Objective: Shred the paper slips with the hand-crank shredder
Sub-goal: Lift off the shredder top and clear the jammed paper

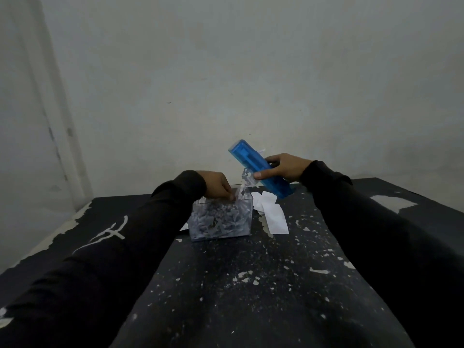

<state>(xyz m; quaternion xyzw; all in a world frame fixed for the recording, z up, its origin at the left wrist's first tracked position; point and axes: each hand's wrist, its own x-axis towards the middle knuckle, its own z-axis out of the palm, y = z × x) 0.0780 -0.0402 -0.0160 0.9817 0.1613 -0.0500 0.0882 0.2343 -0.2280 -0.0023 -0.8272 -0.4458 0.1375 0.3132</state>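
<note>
My right hand [286, 169] grips the blue shredder top [258, 169], lifted off its bin and tilted, one end up and away. Shredded paper strips [247, 180] hang from its underside over the bin. The clear plastic bin [222, 214] stands on the dark table, filled with paper shreds. My left hand [217, 185] reaches into the bin's top, fingertips pinched at the hanging strips. Several white paper slips [272, 214] lie on the table just right of the bin.
The black table [238, 285] has chipped, speckled paint and small paper bits scattered on it. A pale wall rises right behind its far edge. The table's left edge runs diagonally at the left.
</note>
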